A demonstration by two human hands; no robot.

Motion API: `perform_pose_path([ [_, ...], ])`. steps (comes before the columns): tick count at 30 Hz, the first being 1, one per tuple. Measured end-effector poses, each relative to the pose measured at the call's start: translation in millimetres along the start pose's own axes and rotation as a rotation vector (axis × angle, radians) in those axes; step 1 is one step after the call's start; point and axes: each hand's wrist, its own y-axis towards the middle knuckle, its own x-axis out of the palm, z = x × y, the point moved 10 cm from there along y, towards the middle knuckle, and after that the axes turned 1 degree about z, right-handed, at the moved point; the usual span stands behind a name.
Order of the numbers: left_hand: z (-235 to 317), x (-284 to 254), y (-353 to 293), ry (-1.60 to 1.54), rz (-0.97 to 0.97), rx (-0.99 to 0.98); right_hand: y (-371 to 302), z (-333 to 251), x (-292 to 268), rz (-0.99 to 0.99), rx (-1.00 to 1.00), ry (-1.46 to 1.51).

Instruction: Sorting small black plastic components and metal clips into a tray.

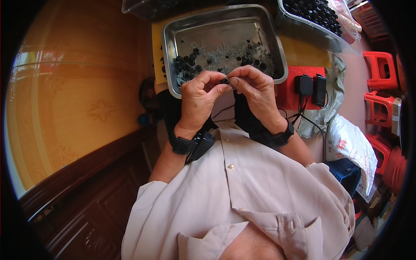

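My left hand point(198, 100) and my right hand point(258, 93) meet over the near rim of a metal tray point(279, 45), both closed in a pinch. A small black round cap point(225, 81) shows between the left thumb and forefinger. Touching close beside it are the right fingertips; whatever they grip is too small and hidden to name. Silvery screws point(219, 56) lie scattered in the tray. Black round pieces point(186, 63) are mixed among them, mostly at the left and right.
Behind the tray, at the right, a clear plastic bin point(299, 24) holds many black pieces point(318, 15). Black adapters point(304, 85) with cables sit on a red surface point(288, 93). Red stools point(380, 69) and a white sack point(351, 149) stand right; a wooden panel point(82, 86) rises left.
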Motion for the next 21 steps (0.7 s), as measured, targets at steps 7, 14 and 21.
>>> perform_pose_path([
  [7,4,-1,-3,0.045,0.009,0.044,-4,-7,-1,0.023,-0.084,-0.135],
  [14,8,-2,-4,0.072,-0.008,0.087,-10,-36,10,-0.013,-0.318,-0.402],
  [21,3,-6,-8,0.037,-0.069,0.100,-17,-33,23,-0.076,-0.365,-0.434],
])
